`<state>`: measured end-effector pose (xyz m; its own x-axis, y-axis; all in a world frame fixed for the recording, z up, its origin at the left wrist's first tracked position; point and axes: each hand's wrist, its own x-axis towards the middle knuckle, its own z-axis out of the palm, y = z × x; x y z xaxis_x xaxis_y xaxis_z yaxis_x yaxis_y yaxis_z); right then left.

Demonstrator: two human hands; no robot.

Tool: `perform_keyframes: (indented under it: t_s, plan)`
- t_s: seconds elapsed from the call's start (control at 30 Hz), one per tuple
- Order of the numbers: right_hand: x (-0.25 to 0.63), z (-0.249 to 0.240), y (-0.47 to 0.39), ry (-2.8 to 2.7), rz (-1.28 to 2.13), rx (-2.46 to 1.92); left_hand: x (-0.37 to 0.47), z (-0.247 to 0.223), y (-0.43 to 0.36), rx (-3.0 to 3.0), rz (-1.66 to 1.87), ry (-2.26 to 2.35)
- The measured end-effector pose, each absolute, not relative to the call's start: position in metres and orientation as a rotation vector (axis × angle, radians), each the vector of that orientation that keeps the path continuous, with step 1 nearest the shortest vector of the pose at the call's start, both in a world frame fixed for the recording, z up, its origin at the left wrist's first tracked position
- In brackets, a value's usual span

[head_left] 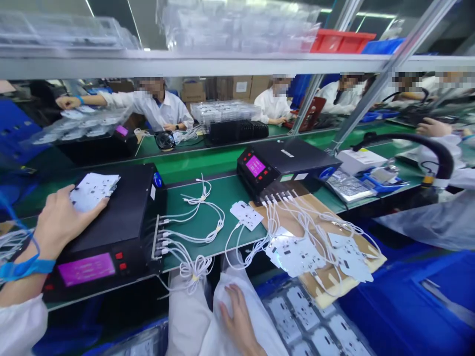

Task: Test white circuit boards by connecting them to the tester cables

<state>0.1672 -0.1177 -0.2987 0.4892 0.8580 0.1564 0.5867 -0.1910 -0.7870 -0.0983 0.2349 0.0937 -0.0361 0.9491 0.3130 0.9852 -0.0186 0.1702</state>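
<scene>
My left hand (61, 217), with a blue band at the wrist, grips a small stack of white boards (94, 190) above the black tester (122, 198) on the left. Fingers spread and nothing in it, my right hand (239, 319) rests on my white-clothed lap. White cables (196, 237) run from the left tester's side across the green table. A single white board (246, 215) lies near the table's front edge. Further right, cables from a second black tester (285, 163) reach more white boards (297, 252) on a brown cardboard sheet (311, 289).
Below the cardboard are clear trays of white boards (308, 311). A metal shelf (208, 64) crosses overhead, with a slanted post (371, 94) at right. A black hose (441, 153) arches at right. Several people in white sit opposite; a person's white sleeve is at the right edge.
</scene>
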Motion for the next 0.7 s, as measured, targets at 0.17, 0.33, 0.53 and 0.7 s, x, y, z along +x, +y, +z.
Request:
perform_keyframes:
  t_s: [0.17, 0.33, 0.53, 0.7]
  plan:
    - [0.124, -0.216, -0.046, -1.090, 0.530, -1.669, -0.097, 0.093, 0.230, -2.183, -0.575, -2.078]
    - [0.097, -0.196, -0.009, -1.016, 0.490, -1.738, -0.094, 0.094, 0.224, -2.204, -0.643, -2.081]
    - [0.099, -0.195, -0.016, -0.962, 0.545, -1.718, -0.102, 0.082, 0.235, -2.192, -0.772, -1.997]
    - [0.101, -0.186, -0.028, -0.946, 0.727, -1.656, -0.104, 0.075, 0.235, -2.196, -0.775, -1.959]
